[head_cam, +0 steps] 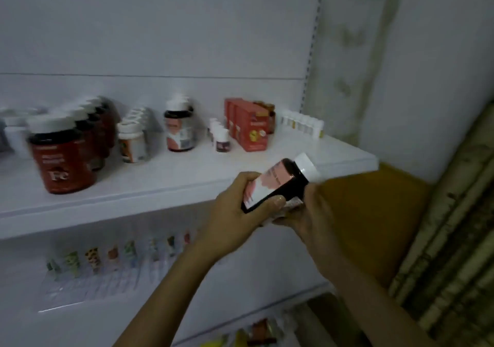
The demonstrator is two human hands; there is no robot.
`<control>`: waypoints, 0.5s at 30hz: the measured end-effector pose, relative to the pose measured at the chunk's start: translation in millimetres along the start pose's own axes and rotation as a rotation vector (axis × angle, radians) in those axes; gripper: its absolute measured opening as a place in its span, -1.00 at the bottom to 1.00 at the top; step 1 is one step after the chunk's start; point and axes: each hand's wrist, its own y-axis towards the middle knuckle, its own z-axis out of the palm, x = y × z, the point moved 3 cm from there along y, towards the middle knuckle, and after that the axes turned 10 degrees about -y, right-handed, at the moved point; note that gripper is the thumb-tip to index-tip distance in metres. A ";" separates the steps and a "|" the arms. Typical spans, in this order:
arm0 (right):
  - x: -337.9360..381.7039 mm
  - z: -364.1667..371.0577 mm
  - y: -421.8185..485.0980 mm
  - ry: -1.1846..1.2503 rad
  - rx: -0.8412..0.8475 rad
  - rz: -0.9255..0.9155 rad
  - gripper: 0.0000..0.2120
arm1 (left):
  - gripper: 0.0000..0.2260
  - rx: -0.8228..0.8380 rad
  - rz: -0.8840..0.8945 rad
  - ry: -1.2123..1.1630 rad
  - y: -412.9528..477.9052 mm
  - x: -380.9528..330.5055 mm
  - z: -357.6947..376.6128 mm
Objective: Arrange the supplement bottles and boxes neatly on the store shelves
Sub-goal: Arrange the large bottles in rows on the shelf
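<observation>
My left hand [235, 207] grips the base of a dark bottle with a pink-and-white label and white cap [278, 183], tilted with the cap up to the right, just in front of the white shelf [160, 186]. My right hand [310, 213] curls around the same bottle from below and behind; a second item under it is mostly hidden. On the shelf stand a row of red-labelled bottles [64, 157], small white bottles [133, 143], a matching pink-labelled bottle [179, 130], tiny bottles [220, 138], red boxes [250, 125] and a row of white vials [302, 123].
A lower shelf [107, 320] holds rows of small packets with coloured tops [112, 261]. More products show at the bottom [256, 333]. A yellow-brown box [374, 226] sits right of the shelving, with a stained wall and pipes [454, 213] further right.
</observation>
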 end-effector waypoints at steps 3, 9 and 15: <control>-24.2 -84.8 -78.2 0.071 -0.201 0.241 -0.34 | -0.66 0.253 -0.115 -0.113 -27.4 18.4 88.2; -68.6 -195.8 -285.1 -0.092 -0.461 0.432 -0.44 | -0.52 0.689 -0.249 -0.085 -110.1 36.9 252.8; -80.1 -237.8 -453.1 0.170 -0.824 0.658 -0.61 | -0.52 0.857 -0.453 -0.161 -222.7 36.3 383.2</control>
